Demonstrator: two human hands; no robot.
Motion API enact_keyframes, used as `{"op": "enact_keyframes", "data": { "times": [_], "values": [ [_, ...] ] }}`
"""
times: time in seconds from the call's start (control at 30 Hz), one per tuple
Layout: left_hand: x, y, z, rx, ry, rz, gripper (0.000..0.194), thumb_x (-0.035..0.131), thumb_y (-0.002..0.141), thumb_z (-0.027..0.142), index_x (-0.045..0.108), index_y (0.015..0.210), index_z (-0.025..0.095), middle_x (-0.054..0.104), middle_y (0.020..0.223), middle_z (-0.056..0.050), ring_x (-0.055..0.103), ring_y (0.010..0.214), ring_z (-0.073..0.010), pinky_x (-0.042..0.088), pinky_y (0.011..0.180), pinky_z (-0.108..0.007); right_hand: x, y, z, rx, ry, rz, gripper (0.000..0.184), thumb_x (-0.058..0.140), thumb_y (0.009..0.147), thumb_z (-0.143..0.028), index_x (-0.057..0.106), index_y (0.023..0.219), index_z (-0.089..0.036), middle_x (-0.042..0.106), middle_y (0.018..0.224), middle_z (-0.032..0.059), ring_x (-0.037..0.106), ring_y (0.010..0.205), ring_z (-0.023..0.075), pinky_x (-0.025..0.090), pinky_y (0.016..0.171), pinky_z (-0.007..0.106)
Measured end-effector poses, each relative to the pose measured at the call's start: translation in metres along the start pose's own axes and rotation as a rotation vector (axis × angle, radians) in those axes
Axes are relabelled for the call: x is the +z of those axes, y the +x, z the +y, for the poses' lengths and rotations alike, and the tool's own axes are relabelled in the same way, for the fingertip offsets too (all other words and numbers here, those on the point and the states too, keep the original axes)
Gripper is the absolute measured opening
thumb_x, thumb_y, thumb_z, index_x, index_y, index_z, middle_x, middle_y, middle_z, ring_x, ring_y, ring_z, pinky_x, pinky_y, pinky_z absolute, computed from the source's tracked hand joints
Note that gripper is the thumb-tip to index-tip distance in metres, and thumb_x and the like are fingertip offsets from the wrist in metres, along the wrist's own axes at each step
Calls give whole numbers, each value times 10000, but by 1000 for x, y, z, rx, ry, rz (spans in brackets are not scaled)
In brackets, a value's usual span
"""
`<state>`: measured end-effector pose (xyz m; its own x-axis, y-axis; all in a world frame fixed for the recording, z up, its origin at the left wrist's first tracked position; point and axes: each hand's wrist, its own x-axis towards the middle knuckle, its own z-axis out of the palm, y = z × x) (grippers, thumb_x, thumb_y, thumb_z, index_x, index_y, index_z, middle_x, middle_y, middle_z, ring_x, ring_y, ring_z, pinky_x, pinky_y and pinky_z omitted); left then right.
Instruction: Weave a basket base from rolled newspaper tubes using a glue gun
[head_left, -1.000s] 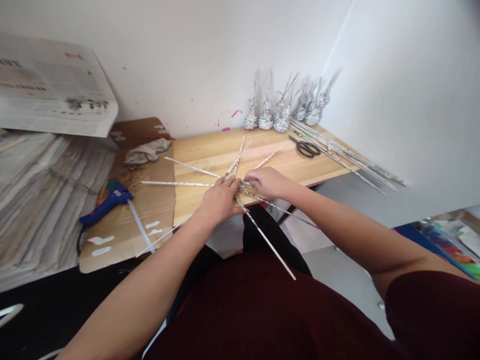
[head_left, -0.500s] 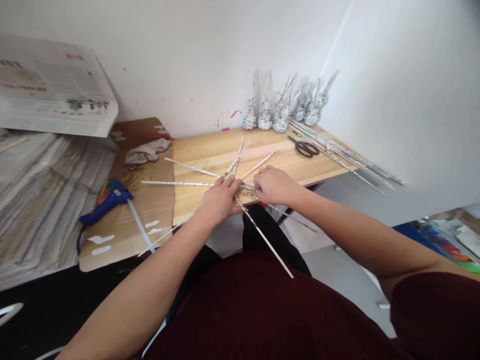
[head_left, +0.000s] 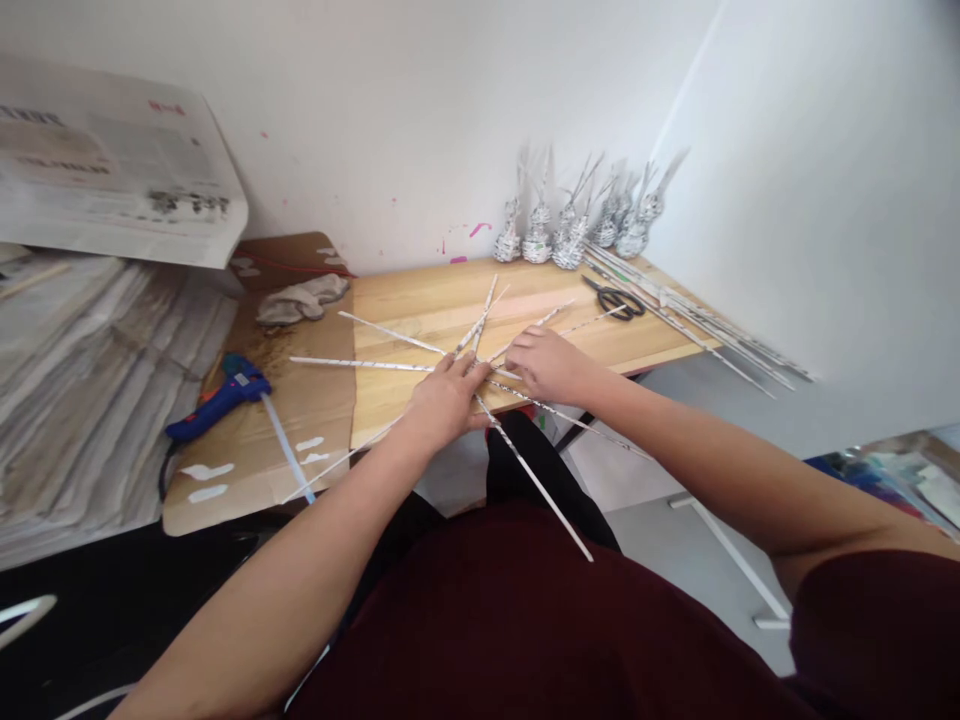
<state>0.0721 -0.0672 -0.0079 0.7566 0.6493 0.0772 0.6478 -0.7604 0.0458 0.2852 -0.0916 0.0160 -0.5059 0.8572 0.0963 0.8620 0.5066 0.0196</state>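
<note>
Several thin rolled paper sticks [head_left: 375, 364] cross in a star shape on the wooden table [head_left: 427, 300]. My left hand [head_left: 444, 402] lies flat on the crossing point, fingers stretched forward, pressing the sticks down. Right beside it, my right hand [head_left: 546, 364] has its fingers curled around one of the sticks near the centre. Some sticks reach over the table's front edge toward my lap.
A blue glue gun [head_left: 217, 398] lies on cardboard [head_left: 247, 480] at the left, near a grey cloth [head_left: 300, 298]. Black scissors [head_left: 616, 298], more long sticks [head_left: 705, 330] and several small woven figures [head_left: 570, 235] stand at the back right. Stacked newspapers [head_left: 90, 380] fill the left.
My right hand has shifted slightly toward the star's centre and worked a stick there. The left hand stays pressed on the crossing. The view has shifted a little.
</note>
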Motion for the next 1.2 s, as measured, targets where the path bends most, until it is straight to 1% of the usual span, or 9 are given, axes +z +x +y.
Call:
{"op": "enact_keyframes", "data": {
  "times": [0.13, 0.23, 0.33, 0.43, 0.57, 0.7, 0.8, 0.97, 1.2],
  "values": [
    [-7, 1, -9, 63, -65, -74, 847, 751, 735, 547, 440, 1439, 194, 438, 1509, -132, 416, 1383, -316, 322, 1175, -413, 1, -5, -10, 63, -3, 122, 215, 576, 863, -256, 737, 936, -132, 626, 1064, 143, 468, 1038, 282, 319, 908, 394],
    [-16, 3, -15, 102, -115, -105, 825, 711, 746, 550, 458, 1439, 181, 465, 1483, -145, 463, 1345, -322, 364, 1146, -405, -1, -2, -16, 104, 0, 119, 353, 555, 912, -423, 744, 928, -125, 627, 1002, 151, 477, 1011, 283, 320, 908, 406],
    [-25, 6, -19, 129, -156, -152, 688, 598, 834, 475, 471, 1442, 181, 516, 1441, -129, 490, 1329, -287, 375, 1134, -365, 0, 3, -22, 126, 35, 75, 329, 558, 920, -395, 729, 932, -115, 657, 917, 136, 539, 941, 252, 346, 887, 364],
    [-26, 12, -23, 123, -170, -223, 554, 463, 916, 367, 490, 1438, 181, 514, 1459, -104, 447, 1376, -248, 344, 1152, -340, 3, 7, -28, 285, 136, 67, 251, 582, 905, -350, 712, 941, -138, 699, 920, 113, 601, 890, 224, 381, 793, 310],
    [-18, 19, -22, 76, -185, -139, 442, 322, 993, 310, 614, 1319, 247, 617, 1361, -27, 530, 1294, -192, 385, 1109, -305, 8, 12, -33, 514, 306, 67, 261, 611, 887, -383, 708, 997, -169, 737, 899, 76, 649, 852, 205, 408, 727, 277],
    [-10, 19, -16, -88, -133, -41, 329, 453, 965, 360, 685, 1197, 339, 691, 1241, 9, 622, 1159, -217, 488, 971, -319, 11, 19, -30, 657, 455, 32, 261, 652, 855, -421, 730, 935, -185, 752, 913, 60, 669, 840, 186, 436, 701, 253],
    [-9, 16, -13, -120, -110, -3, 295, 512, 943, 356, 687, 1180, 368, 700, 1222, 15, 636, 1131, -220, 504, 932, -316, 12, 23, -26, 705, 480, 31, 246, 678, 828, -415, 736, 897, -187, 752, 900, 55, 670, 833, 186, 433, 675, 248],
    [-7, 12, -13, -100, -105, 25, 338, 510, 955, 360, 641, 1266, 380, 670, 1287, 23, 620, 1163, -208, 504, 941, -303, 15, 28, -20, 770, 535, 68, 202, 707, 781, -383, 728, 842, -192, 743, 859, 30, 662, 800, 176, 428, 665, 243],
    [-2, 9, -11, -91, -104, 68, 326, 505, 962, 355, 645, 1255, 381, 646, 1326, 38, 603, 1195, -209, 508, 956, -314, 34, 24, -22, 709, 584, 277, 135, 671, 802, -326, 683, 813, -192, 728, 810, 11, 650, 758, 157, 440, 680, 244]
  ]
}}
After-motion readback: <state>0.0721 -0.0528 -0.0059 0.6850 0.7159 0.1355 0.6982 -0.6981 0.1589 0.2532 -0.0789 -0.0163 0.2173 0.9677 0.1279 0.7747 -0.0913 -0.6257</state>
